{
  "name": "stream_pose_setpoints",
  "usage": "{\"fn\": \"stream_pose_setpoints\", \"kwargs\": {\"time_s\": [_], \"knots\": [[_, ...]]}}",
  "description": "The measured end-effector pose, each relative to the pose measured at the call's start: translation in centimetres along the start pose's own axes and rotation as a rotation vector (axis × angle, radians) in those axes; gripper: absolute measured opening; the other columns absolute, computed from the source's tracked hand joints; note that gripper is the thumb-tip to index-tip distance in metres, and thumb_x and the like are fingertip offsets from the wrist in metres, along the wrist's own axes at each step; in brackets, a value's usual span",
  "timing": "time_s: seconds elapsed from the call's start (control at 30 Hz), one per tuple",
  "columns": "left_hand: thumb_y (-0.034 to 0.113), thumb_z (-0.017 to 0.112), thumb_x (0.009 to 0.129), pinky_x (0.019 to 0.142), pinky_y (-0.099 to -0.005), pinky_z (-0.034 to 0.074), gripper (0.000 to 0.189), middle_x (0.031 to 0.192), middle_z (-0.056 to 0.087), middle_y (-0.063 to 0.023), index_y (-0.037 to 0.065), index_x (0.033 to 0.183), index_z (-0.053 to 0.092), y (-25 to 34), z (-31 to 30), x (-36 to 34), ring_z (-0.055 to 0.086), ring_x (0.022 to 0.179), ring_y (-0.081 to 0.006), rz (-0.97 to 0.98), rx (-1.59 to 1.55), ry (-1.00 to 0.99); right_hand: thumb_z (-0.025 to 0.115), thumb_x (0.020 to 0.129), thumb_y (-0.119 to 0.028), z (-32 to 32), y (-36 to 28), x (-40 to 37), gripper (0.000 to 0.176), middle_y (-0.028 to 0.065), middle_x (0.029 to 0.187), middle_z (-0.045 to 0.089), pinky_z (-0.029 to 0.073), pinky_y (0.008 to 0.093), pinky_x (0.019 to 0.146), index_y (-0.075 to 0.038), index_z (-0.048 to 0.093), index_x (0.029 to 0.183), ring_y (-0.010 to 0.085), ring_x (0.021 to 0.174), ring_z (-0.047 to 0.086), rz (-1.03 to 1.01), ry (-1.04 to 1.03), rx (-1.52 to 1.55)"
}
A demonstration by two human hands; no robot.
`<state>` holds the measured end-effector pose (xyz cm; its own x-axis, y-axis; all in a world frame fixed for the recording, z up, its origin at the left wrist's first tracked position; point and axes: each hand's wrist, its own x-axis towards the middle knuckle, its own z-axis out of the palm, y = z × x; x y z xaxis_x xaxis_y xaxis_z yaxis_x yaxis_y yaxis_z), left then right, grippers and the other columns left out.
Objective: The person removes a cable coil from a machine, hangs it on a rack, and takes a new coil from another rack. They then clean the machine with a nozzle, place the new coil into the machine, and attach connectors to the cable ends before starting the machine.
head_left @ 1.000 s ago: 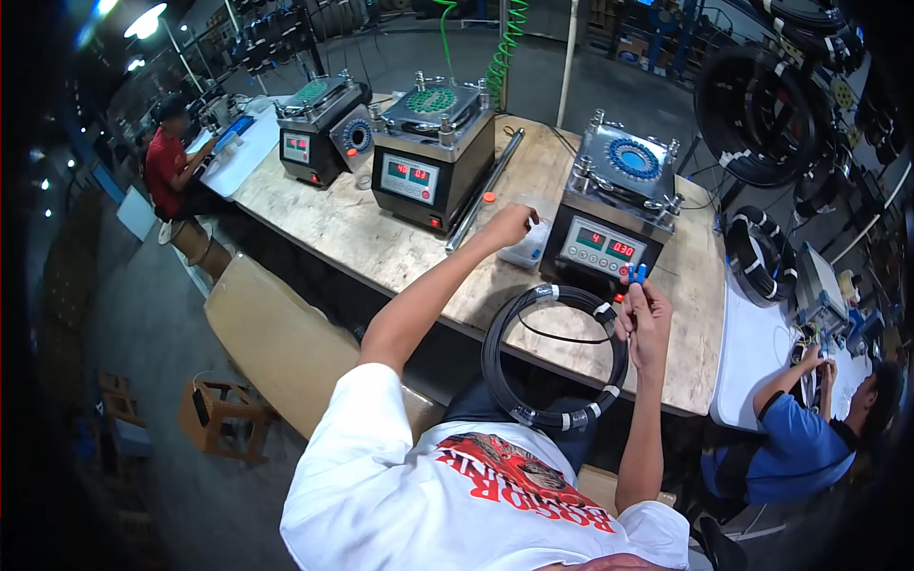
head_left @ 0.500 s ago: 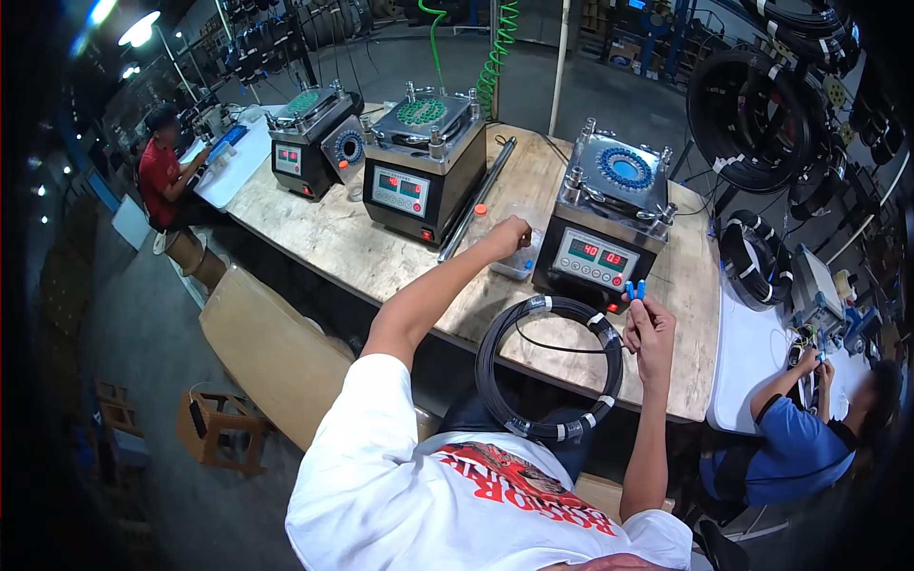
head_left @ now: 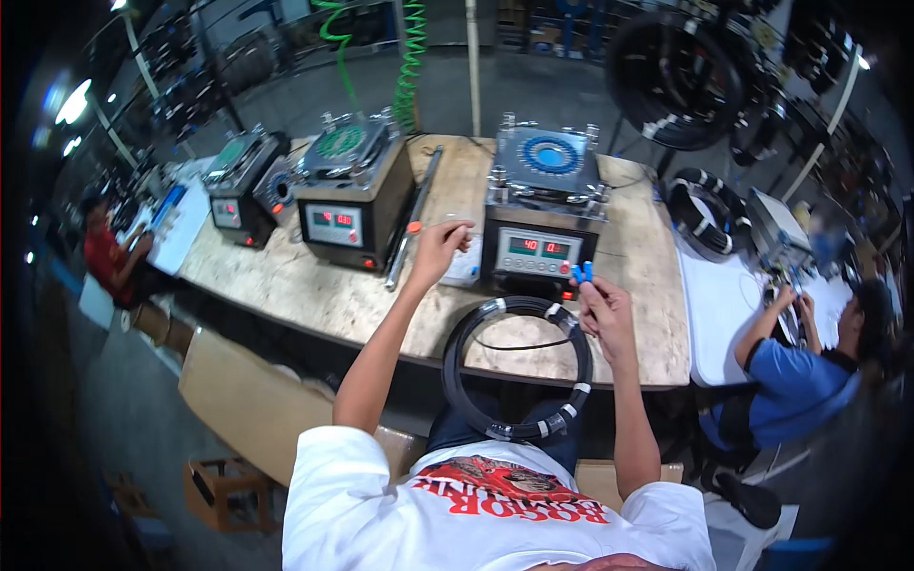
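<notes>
My right hand (head_left: pixel 607 314) pinches two small blue connectors (head_left: pixel 582 273) upright in front of the nearest machine. A coil of black cable (head_left: pixel 455 360), bound with pale tape, leans at the table edge over my lap; a loose strand crosses it towards my right hand. My left hand (head_left: pixel 444 249) hovers with curled fingers by a clear plastic container (head_left: pixel 464 272); whether anything is between its fingertips is too small to make out. The nearest polishing machine (head_left: pixel 535 247) has a red digital display and a blue-ringed round plate on top.
Two similar machines with green-ringed plates, a middle one (head_left: pixel 335 224) and a farther one (head_left: pixel 238 211), stand leftward on the wooden table (head_left: pixel 314 285). A metal bar (head_left: pixel 415 214) and an orange cap (head_left: pixel 414 228) lie between machines. Co-workers sit left (head_left: pixel 105 249) and right (head_left: pixel 795 395).
My left hand has come up and back from the clear container. My right hand still holds the blue connectors. The head view has shifted, moving the machines leftward in the picture.
</notes>
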<state>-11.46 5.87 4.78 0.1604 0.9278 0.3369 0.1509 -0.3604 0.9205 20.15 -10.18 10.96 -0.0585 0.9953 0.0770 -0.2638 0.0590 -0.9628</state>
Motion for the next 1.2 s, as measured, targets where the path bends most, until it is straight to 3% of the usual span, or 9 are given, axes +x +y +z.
{"fn": "stream_pose_setpoints", "kwargs": {"time_s": [0.1,0.23,0.4,0.5,0.53,0.67,1.2], "knots": [[0.012,0.057,0.108,0.074,-0.0289,0.058,0.024,0.093,0.074,-0.0111,-0.007,0.116,0.069,2.5,1.7,-0.8,0.07,0.08,-0.0143,-0.03,-0.226,0.037,0.064,0.105,-0.019,0.7,-0.5,-0.3,0.028,-0.0041,0.07,0.052,0.028,0.02,0.045,0.003,0.069,0.12,0.0004,0.049,0.038,0.016,0.033,0.002],[0.011,0.054,0.109,0.083,-0.0301,0.058,0.02,0.108,0.076,-0.0178,-0.003,0.123,0.055,6.8,5.4,-2.2,0.071,0.091,-0.017,-0.095,-0.372,-0.054,0.064,0.106,-0.021,1.0,0.2,-0.3,0.025,-0.0057,0.066,0.05,0.026,0.0201,0.044,0.002,0.069,0.116,0.0002,0.047,0.035,0.012,0.061,0.047],[0.015,0.056,0.109,0.093,-0.0334,0.058,0.019,0.116,0.074,-0.0165,-0.001,0.12,0.058,11.4,10.4,-3.6,0.072,0.102,-0.0192,-0.079,-0.559,-0.16,0.065,0.105,-0.023,1.8,0.2,-0.2,0.024,-0.0086,0.066,0.047,0.024,0.0208,0.046,-0.001,0.071,0.113,-0.0007,0.05,0.034,-0.052,0.101,0.017],[0.016,0.063,0.106,0.096,-0.0339,0.059,0.019,0.115,0.073,-0.0145,0.0,0.116,0.063,12.2,12.0,-3.6,0.072,0.104,-0.0195,-0.046,-0.636,-0.158,0.067,0.105,-0.023,2.2,0.4,0.0,0.024,-0.0102,0.065,0.047,0.023,0.021,0.047,-0.002,0.074,0.111,-0.0011,0.053,0.035,-0.082,0.134,-0.014],[0.015,0.073,0.1,0.093,-0.0311,0.058,0.019,0.11,0.074,-0.0118,-0.001,0.109,0.069,12.6,12.3,-3.7,0.072,0.101,-0.0157,-0.112,-0.709,-0.116,0.067,0.104,-0.023,2.3,0.4,0.1,0.023,-0.0106,0.065,0.047,0.023,0.021,0.048,-0.002,0.074,0.111,-0.0013,0.053,0.036,-0.091,0.149,-0.024],[0.012,0.075,0.098,0.091,-0.0282,0.059,0.018,0.108,0.074,-0.0105,0.0,0.11,0.07,12.0,13.1,-4.3,0.072,0.098,-0.0141,-0.185,-0.836,-0.061,0.07,0.103,-0.019,2.3,0.9,0.2,0.022,-0.0118,0.069,0.051,0.023,0.0213,0.049,-0.001,0.076,0.111,-0.0024,0.056,0.036,-0.127,0.223,-0.044],[0.007,0.074,0.098,0.09,-0.025,0.057,0.012,0.106,0.075,-0.0086,0.0,0.107,0.071,10.9,14.2,-5.0,0.07,0.097,-0.0112,-0.091,-0.767,-0.009,0.07,0.102,-0.017,3.4,0.7,-0.3,0.018,-0.0108,0.074,0.054,0.025,0.0206,0.053,0.0,0.076,0.104,-0.0023,0.062,0.04,-0.145,0.285,-0.029]]}}
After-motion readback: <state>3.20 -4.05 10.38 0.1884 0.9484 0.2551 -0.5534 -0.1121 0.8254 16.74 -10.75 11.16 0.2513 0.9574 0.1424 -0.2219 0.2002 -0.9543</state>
